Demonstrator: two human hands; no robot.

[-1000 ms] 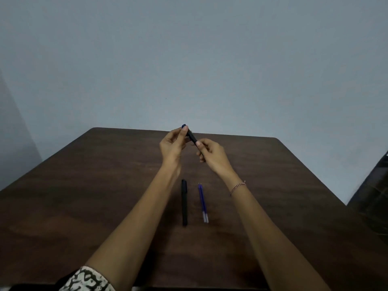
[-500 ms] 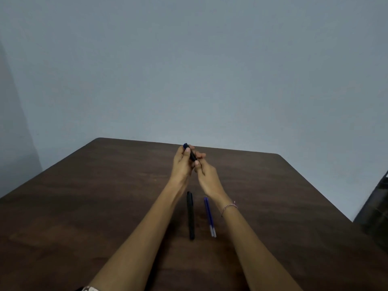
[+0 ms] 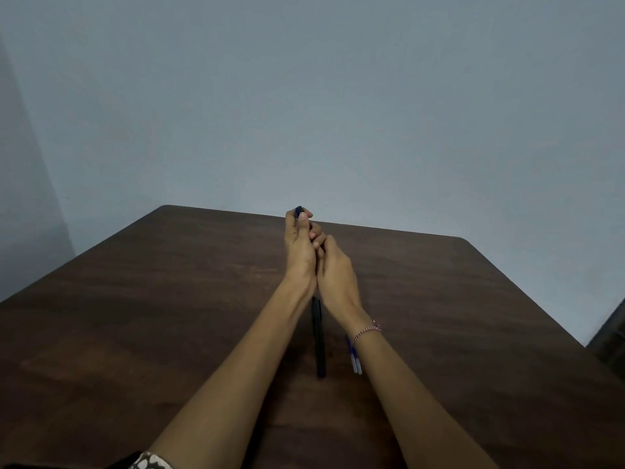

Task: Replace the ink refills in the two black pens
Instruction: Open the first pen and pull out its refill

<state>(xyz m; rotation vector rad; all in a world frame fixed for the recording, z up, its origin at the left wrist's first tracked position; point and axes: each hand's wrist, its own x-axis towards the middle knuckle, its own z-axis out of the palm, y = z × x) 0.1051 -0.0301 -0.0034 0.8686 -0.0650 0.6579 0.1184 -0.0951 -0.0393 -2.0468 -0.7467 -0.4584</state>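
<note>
A plain grey-blue wall fills the upper half of the view, and below it a dark brown wooden table spreads from the near edge to its rounded far corners. Two bare forearms reach out from the near side and meet above the middle of the table. The left hand is raised, its fingers and thumb curled round a held pen, of which only the blue end shows above the fingertips (the barrel is hidden inside the grip). The right hand presses against the left from the right, its fingers curled in towards the left palm; whether they grip the same pen I cannot tell. On the table below the wrists lies a second black pen, pointing near to far, and just to its right the blue refills, partly covered by the right wrist. A thin bracelet circles that wrist, and a patterned sleeve shows at the near edge.
</note>
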